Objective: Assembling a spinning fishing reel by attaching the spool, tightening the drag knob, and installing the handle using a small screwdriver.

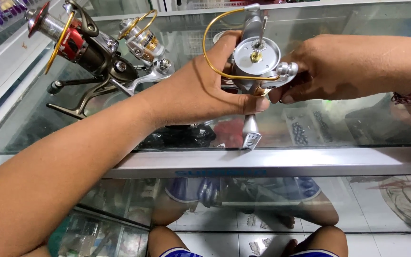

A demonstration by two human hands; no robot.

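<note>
Two hands held one silver spinning reel (pixel 255 62) just above the glass counter (pixel 281 162): your left hand (pixel 205 90) was clamped around its body, your right hand (pixel 338 71) pinched the bail arm, and steadying that body looked wisest.

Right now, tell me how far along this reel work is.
Done: the spool is off the silver reel, baring its brass shaft and gear. In hand: the left hand grips the reel body while the right hand pinches its side. Left: two other reels lie untouched on the glass counter.
</note>
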